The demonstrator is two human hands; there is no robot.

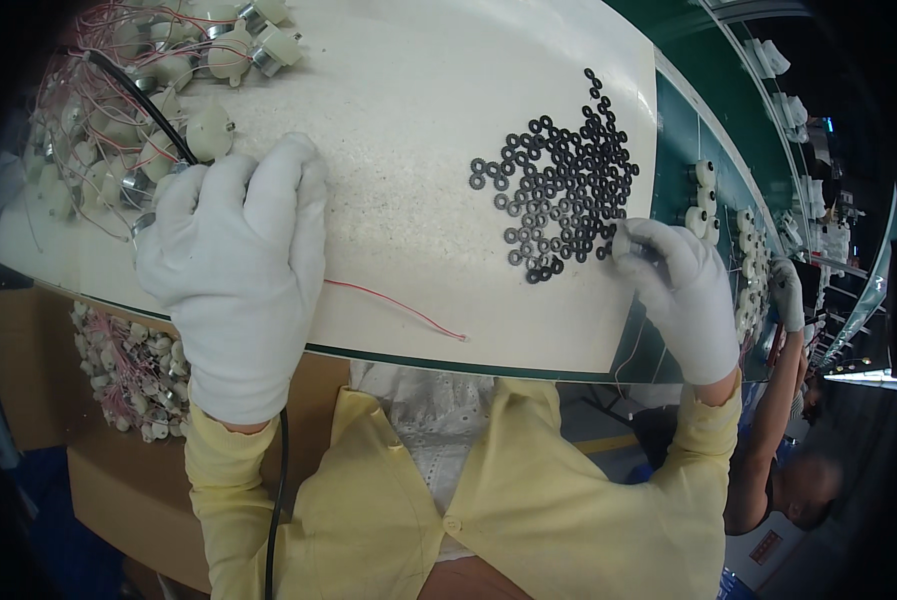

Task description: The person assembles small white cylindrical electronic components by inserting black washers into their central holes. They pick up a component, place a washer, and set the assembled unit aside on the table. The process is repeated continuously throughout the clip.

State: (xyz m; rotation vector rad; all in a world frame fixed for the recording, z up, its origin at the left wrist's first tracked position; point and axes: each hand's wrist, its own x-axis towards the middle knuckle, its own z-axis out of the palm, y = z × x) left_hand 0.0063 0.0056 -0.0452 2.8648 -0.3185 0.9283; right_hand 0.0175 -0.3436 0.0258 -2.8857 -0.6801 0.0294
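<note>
Both my hands wear white gloves. My left hand (233, 260) lies closed over a small cream round part with a metal end (143, 222) at the left of the white table (408, 100); a thin red wire (398, 310) trails out from under it to the right. My right hand (683, 290) pinches at the lower right edge of a spread of several small black rings (563, 180); whether a ring sits between its fingertips I cannot tell. A black cable (143, 100) runs under my left hand.
A pile of several cream motor-like parts with red wires (148, 90) fills the table's far left. A box below the table (128, 370) holds more of them. On the green conveyor (688, 130) at right stand more cream parts (703, 195). Another person's gloved hand (788, 295) works further right.
</note>
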